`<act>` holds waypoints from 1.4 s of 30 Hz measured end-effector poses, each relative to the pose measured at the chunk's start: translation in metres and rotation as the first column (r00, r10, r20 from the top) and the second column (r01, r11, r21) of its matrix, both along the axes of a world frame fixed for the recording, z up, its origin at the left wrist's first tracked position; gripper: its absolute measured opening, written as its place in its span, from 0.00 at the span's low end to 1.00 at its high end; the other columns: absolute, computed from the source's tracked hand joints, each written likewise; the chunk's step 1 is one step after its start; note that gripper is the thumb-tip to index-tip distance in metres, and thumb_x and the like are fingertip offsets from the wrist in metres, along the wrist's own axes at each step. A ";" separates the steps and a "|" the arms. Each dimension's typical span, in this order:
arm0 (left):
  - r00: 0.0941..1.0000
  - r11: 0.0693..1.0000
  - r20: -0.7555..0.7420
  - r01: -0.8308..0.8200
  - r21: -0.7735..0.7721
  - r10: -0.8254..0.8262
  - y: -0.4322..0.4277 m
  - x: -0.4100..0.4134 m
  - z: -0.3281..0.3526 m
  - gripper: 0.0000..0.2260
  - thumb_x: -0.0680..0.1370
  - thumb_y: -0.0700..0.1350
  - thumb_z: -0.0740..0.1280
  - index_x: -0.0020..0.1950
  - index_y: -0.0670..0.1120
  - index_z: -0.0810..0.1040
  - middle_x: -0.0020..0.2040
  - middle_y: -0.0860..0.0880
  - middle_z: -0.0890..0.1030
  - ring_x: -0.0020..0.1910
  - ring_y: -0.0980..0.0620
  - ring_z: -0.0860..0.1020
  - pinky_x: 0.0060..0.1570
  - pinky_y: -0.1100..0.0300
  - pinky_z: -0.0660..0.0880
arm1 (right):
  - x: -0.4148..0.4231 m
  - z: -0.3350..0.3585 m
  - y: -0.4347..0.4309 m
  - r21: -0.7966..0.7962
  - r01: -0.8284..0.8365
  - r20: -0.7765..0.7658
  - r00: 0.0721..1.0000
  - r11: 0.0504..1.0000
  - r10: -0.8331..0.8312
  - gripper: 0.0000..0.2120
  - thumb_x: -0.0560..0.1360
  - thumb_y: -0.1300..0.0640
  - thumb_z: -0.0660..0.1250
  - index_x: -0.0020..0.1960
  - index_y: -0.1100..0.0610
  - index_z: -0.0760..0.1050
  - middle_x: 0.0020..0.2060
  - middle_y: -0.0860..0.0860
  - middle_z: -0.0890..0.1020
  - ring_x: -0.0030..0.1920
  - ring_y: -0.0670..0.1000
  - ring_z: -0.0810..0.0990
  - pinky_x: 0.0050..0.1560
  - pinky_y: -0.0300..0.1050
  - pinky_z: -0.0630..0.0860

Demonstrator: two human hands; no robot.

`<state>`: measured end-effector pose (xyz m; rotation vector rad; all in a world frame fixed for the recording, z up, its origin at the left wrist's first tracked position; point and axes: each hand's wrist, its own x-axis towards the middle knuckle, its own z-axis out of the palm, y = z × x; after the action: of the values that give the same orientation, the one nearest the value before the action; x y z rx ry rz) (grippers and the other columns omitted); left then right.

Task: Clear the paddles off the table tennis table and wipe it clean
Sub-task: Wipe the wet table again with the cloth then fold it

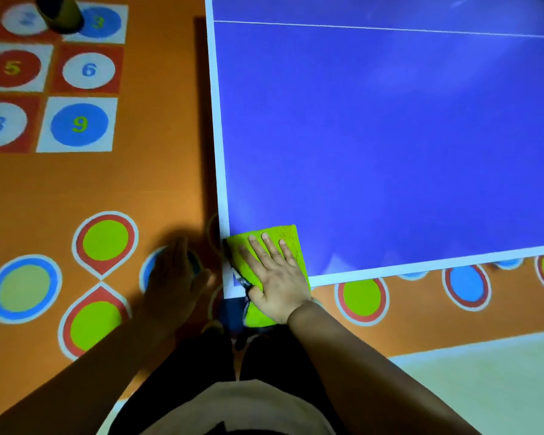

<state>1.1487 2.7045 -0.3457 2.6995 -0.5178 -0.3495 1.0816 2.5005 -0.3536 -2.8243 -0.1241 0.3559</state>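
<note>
One right hand [275, 277] presses a nubbly, perhaps folded cloth [280, 232].

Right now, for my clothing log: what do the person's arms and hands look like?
The left arm and right arm are bare as far as the frame shows: no sleeves. The right hand has no glove, ring or watch. The left hand is shadowed and blurred; no glove shows, finer detail cannot be told.
</note>
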 end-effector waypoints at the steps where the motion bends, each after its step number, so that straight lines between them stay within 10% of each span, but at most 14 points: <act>1: 1.000 1.000 -0.026 0.003 -0.008 -0.003 -0.010 0.000 0.005 0.47 0.73 0.71 0.38 0.72 0.31 0.60 0.69 0.31 0.65 0.67 0.31 0.64 0.65 0.39 0.62 | -0.004 -0.001 -0.016 -0.005 0.032 0.006 0.999 0.999 -0.032 0.37 0.68 0.47 0.54 0.77 0.50 0.59 0.77 0.50 0.56 0.77 0.53 0.49 0.75 0.52 0.38; 10: 0.994 0.994 0.022 0.109 0.032 -0.109 -0.144 -0.011 0.011 0.33 0.75 0.58 0.53 0.68 0.33 0.68 0.66 0.34 0.71 0.62 0.36 0.72 0.62 0.54 0.57 | -0.032 -0.003 -0.169 -0.034 0.214 -0.007 0.977 0.976 -0.214 0.37 0.70 0.47 0.52 0.79 0.48 0.52 0.77 0.47 0.51 0.78 0.52 0.45 0.75 0.49 0.35; 25: 0.984 0.982 0.063 0.160 0.099 -0.166 -0.299 -0.038 -0.018 0.31 0.79 0.61 0.46 0.67 0.37 0.69 0.67 0.35 0.69 0.65 0.39 0.65 0.64 0.48 0.56 | -0.065 -0.005 -0.392 -0.073 0.468 0.025 0.884 0.881 -0.467 0.37 0.69 0.43 0.44 0.77 0.46 0.40 0.76 0.43 0.43 0.77 0.48 0.36 0.75 0.47 0.33; 42: 0.991 0.993 0.119 -0.070 0.093 0.058 -0.142 -0.011 -0.019 0.32 0.71 0.55 0.56 0.65 0.33 0.70 0.65 0.33 0.71 0.61 0.38 0.65 0.60 0.47 0.58 | -0.018 -0.009 -0.263 -0.229 0.671 0.028 0.728 0.705 -0.685 0.38 0.69 0.39 0.38 0.77 0.52 0.42 0.78 0.53 0.46 0.78 0.57 0.41 0.74 0.57 0.37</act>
<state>1.1376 2.5620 -0.3647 2.8360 -0.4561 -0.2060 1.0640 2.2377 -0.3627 -2.8068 1.0187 0.2844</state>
